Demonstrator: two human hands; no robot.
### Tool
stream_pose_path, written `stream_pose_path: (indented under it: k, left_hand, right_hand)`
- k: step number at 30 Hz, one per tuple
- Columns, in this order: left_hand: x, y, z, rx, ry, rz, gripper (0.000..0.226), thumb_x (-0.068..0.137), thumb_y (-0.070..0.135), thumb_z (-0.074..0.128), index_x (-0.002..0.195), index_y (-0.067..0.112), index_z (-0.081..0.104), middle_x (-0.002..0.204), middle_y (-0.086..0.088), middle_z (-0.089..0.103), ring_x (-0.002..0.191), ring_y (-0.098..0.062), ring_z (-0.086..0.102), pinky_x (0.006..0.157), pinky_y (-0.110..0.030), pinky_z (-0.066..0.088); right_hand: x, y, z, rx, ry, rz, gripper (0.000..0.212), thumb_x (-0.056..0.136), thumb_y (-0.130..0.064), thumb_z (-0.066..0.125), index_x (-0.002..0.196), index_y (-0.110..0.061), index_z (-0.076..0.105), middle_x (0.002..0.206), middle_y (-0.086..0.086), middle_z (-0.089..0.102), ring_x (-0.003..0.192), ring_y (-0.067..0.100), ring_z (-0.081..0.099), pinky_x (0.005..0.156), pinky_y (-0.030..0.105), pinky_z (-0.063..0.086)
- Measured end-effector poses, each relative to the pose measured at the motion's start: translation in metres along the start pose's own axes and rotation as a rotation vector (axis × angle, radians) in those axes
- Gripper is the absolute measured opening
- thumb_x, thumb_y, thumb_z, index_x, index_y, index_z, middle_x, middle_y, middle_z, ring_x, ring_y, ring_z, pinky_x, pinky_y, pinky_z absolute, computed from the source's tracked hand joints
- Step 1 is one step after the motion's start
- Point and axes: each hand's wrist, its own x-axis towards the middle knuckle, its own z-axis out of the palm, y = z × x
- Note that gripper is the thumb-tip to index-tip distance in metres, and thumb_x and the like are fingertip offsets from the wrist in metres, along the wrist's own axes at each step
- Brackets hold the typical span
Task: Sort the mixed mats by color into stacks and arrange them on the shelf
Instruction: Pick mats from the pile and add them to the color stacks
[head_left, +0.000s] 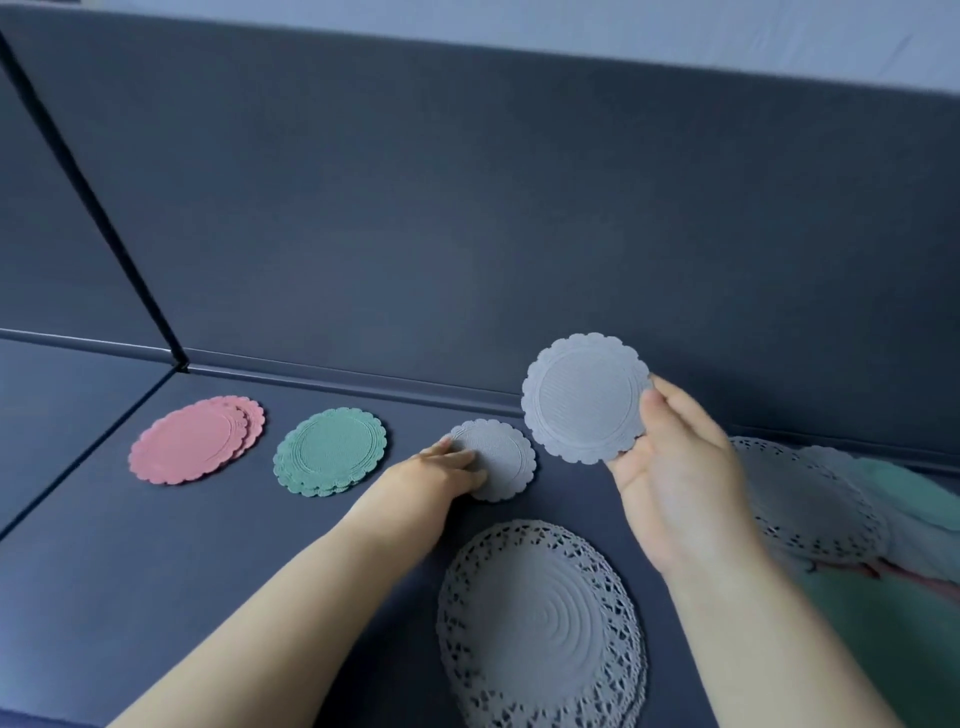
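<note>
Right hand (675, 478) is pinching a grey scalloped mat (584, 397) above the dark shelf (260, 545).
Thumb and fingers are gripping its right edge; the left hand (452, 467) is resting outstretched fingers on the lying grey mat (501, 460). The green stack (331, 451) and pink stack (196, 439) are sitting further left, a lace doily (540, 623) near.

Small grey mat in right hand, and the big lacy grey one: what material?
Small grey mat: looks like moulded silicone or soft rubber, matte; raised concentric ridges, scalloped rim, flat though pinched at one edge by the right hand. Big lacy grey mat: probably the same, matte; moulded rings, pierced lace border. PVC is also possible.
</note>
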Motion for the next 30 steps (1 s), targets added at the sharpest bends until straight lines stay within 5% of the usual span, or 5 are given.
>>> stream_pose_path:
  k: [2,5,12,19,30]
  left_hand:
    - [-0.009,-0.006,-0.006,0.023,-0.14,0.008,0.066,0.085,-0.004,0.03,0.144,0.025,0.035,0.154,0.009,0.022,0.143,-0.01,0.01,0.109,-0.021,0.025]
    - [-0.024,-0.026,-0.011,-0.019,-0.098,0.028,0.07,0.088,-0.005,0.031,0.147,0.032,0.025,0.155,0.014,0.013,0.143,-0.005,0.007,0.11,-0.014,0.007]
    - [-0.057,-0.073,-0.045,0.058,0.21,0.138,0.03,0.081,0.02,0.052,0.102,0.021,0.073,0.101,0.006,0.072,0.095,-0.016,0.068,0.071,-0.029,0.055]
    - [-0.087,-0.094,-0.062,0.011,0.232,0.145,0.028,0.078,0.022,0.053,0.098,0.023,0.073,0.098,0.008,0.072,0.089,-0.013,0.069,0.054,-0.029,0.057]
    - [-0.108,-0.109,-0.056,0.111,0.255,0.19,0.034,0.082,0.025,0.042,0.096,0.021,0.072,0.082,0.006,0.07,0.072,-0.02,0.068,0.065,-0.03,0.054]
  right_hand:
    - [0.001,0.01,0.014,-0.144,0.017,-0.09,0.024,0.098,-0.015,0.039,0.099,-0.023,0.061,0.102,-0.005,0.068,0.094,0.008,0.066,0.079,0.028,0.052]
    - [0.002,0.034,0.029,-0.494,0.064,-0.199,0.024,0.097,-0.023,0.041,0.098,-0.034,0.062,0.111,-0.013,0.064,0.109,0.01,0.058,0.094,0.035,0.046]
    - [-0.012,0.088,0.062,-1.113,0.025,-0.33,0.037,0.098,-0.014,0.034,0.128,-0.029,0.05,0.132,-0.019,0.045,0.117,-0.003,0.041,0.084,-0.006,0.022]
    - [-0.022,0.134,0.075,-1.7,-0.249,-0.15,0.028,0.097,-0.013,0.037,0.119,-0.017,0.054,0.125,0.004,0.046,0.116,0.029,0.045,0.094,0.034,0.038]
    - [-0.049,0.126,0.093,-1.754,-0.281,-0.063,0.054,0.098,-0.037,0.036,0.145,-0.018,0.019,0.155,-0.007,0.011,0.142,0.012,0.006,0.112,0.026,0.007]
